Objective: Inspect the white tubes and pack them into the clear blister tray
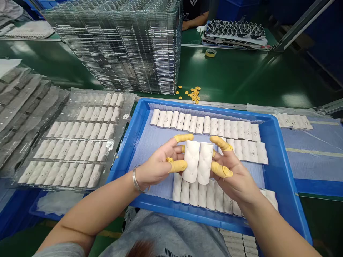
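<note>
White rolls (197, 162) between hands (158, 167) (234, 178) — blue tray (286, 171) beneath.

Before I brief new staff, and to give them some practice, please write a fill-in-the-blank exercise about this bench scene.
The left hand and right hand hold ____ white cylindrical pieces.
The rectangular plastic tray beneath them is ____.
A metal bangle circles the left ____.
Loose yellow finger cots lie on a ____ bench top.
Missing words: two; blue; wrist; green.
</note>
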Demonstrator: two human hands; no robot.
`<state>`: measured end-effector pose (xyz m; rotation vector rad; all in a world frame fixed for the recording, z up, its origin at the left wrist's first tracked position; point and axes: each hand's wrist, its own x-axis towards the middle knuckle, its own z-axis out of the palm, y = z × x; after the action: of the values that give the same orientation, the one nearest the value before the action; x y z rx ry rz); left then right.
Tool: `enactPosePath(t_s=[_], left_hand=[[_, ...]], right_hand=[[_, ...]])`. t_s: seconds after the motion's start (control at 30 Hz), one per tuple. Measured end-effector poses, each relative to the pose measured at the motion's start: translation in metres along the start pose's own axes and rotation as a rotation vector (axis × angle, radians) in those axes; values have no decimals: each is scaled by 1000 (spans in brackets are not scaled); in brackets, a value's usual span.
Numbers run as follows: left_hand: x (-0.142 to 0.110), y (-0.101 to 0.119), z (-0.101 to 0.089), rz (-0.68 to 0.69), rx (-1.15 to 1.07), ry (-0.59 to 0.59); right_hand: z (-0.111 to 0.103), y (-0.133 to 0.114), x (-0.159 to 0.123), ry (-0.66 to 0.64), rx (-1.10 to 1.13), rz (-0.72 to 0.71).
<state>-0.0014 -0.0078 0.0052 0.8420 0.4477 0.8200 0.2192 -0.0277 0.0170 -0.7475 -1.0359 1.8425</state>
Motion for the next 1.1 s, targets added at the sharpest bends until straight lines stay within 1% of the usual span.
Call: enactPosePath(t_s=[0.17, 0.37, 0.5, 0.67, 0.8, 0.97, 1.1], left_hand=[[1, -2, -2, 49, 94, 10], [2, -2, -1, -19, -1, 3], [4, -1, -1, -12, -57, 25], [4, -2, -1, 12, -55, 18], [3, -2, 0, 13, -22, 21], [3, -3, 0, 62, 136, 84], [2, -3, -1, 42, 155, 87]], right_hand=[[0, 2, 2, 17, -57, -22], [0, 1, 2, -10, -87, -45], [0, 1, 2, -11, -60, -31], [-3, 2, 2, 8, -47, -26], [-3, 2, 2, 8, -54, -26], [0, 4, 2, -3, -134, -88], [0, 5, 2, 3, -113, -66]])
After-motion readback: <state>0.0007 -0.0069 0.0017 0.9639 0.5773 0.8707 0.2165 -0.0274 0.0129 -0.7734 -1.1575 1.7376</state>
